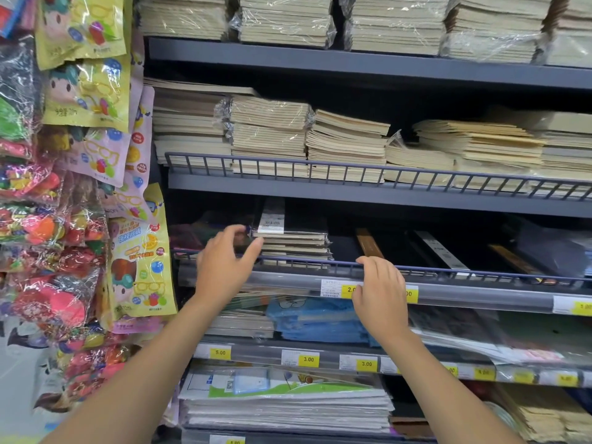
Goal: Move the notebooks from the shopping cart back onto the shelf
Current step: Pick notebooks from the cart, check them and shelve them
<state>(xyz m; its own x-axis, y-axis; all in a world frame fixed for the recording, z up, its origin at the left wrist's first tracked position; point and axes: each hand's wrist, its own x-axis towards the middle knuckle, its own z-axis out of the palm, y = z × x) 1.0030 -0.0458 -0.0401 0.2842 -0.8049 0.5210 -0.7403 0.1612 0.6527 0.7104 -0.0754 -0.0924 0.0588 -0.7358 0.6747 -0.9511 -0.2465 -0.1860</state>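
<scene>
A stack of black-covered notebooks (pixel 293 240) with a white label lies on the dark middle shelf (pixel 448 291) behind a low wire rail. My left hand (pixel 224 261) reaches over the rail, fingers spread, its thumb touching the stack's left edge; it holds nothing. My right hand (pixel 379 293) rests over the shelf's front rail to the right of the stack, fingers curled down on the price strip, also holding nothing. The shopping cart is out of view.
Cream notebook stacks (pixel 346 145) fill the two shelves above. Below are blue packs (pixel 317 318) and wrapped paper pads (pixel 285 408) with yellow price tags. Hanging toy and candy bags (pixel 86 91) crowd the left side. Dark notebooks (pixel 442 248) lie right of the stack.
</scene>
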